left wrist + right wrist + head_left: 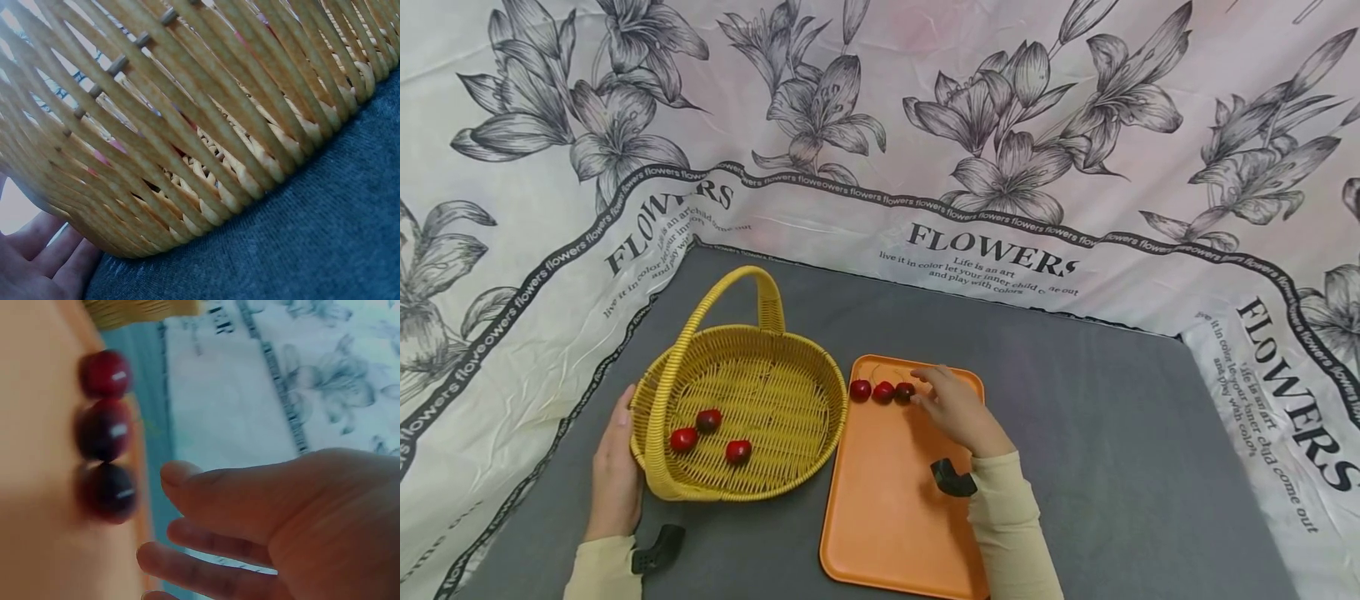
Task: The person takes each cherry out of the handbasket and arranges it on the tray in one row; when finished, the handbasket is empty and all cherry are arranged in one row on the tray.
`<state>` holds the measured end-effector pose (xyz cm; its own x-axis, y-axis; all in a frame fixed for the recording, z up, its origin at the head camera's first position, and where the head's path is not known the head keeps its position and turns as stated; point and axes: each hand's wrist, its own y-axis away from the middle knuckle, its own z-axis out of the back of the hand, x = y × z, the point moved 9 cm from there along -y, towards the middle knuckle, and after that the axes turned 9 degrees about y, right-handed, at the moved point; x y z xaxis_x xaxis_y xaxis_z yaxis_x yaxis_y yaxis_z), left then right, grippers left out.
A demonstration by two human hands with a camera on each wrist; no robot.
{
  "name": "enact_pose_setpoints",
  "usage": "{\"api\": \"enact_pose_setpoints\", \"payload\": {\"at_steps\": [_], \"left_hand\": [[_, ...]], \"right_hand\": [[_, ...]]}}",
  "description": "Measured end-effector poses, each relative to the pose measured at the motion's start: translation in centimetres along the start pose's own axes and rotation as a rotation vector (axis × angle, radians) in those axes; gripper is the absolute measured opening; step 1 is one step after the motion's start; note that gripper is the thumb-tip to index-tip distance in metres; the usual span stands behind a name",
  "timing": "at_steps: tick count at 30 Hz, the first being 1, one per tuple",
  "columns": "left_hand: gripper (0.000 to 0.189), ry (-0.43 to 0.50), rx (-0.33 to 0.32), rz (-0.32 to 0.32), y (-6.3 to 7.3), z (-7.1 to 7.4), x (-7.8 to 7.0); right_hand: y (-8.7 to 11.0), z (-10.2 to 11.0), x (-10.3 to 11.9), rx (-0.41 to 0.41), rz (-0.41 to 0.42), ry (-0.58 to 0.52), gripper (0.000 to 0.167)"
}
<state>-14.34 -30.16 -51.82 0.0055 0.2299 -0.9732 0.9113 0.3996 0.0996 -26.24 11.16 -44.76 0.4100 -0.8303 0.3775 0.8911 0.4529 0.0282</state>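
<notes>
A yellow woven basket (790,392) with a tall arched handle holds three dark red cherries (738,452) in its lower left part. Against the basket's left side rests my left hand (617,467); the left wrist view shows its fingers (62,256) along the outer weave. Three more cherries (883,392) lie in a row at the far end of an orange tray (895,492). Just right of that row hovers my right hand (958,412), thumb and fingers apart and nothing between them. In the right wrist view its thumb (219,487) is near the closest cherry (112,494) without touching it.
Basket and tray stand side by side on a dark grey cloth-covered surface (1112,467). A white curtain (850,108) printed with flowers and lettering rises behind and along both sides. Each wrist carries a black device (953,478).
</notes>
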Motion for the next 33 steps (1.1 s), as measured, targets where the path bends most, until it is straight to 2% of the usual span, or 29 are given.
{"api": "enact_pose_setpoints", "payload": {"at_steps": [4,7,10,14,17,19,22,26,31,33], "left_hand": [[0.056,-0.011,-0.006,-0.003,0.0,0.0,0.0],[0.056,-0.011,0.003,-0.006,0.0,0.0,-0.2],[0.056,-0.006,0.011,-0.009,0.1,0.0,-0.4],[0.056,-0.006,0.02,-0.006,0.2,-0.1,-0.3],[0.057,-0.007,0.027,-0.002,0.3,-0.2,-0.2],[0.057,-0.002,0.025,0.007,0.3,-0.2,-0.1],[0.057,-0.009,0.028,0.018,0.3,-0.3,0.1],[0.059,-0.026,0.037,0.015,0.3,-0.4,0.3],[0.06,-0.037,0.025,0.003,0.1,-0.1,0.2],[0.06,-0.04,0.02,-0.001,0.1,0.1,0.1]], "right_hand": [[0.2,2.4,2.8,-0.051,0.074,-0.011,0.038],[-0.3,3.4,6.7,-0.054,0.182,-0.006,0.033],[-1.0,3.3,11.4,-0.013,0.314,0.033,0.032],[-1.9,1.4,17.9,0.082,0.468,0.172,0.034],[-2.6,-1.6,22.0,0.192,0.549,0.295,0.034],[-3.0,-3.9,23.8,0.28,0.564,0.359,0.031],[-3.4,-7.0,25.2,0.386,0.557,0.426,0.023],[-3.7,-9.3,25.6,0.443,0.567,0.491,0.014],[-3.9,-10.4,25.5,0.473,0.567,0.529,0.027],[-4.0,-10.6,25.5,0.491,0.56,0.511,0.031]]}}
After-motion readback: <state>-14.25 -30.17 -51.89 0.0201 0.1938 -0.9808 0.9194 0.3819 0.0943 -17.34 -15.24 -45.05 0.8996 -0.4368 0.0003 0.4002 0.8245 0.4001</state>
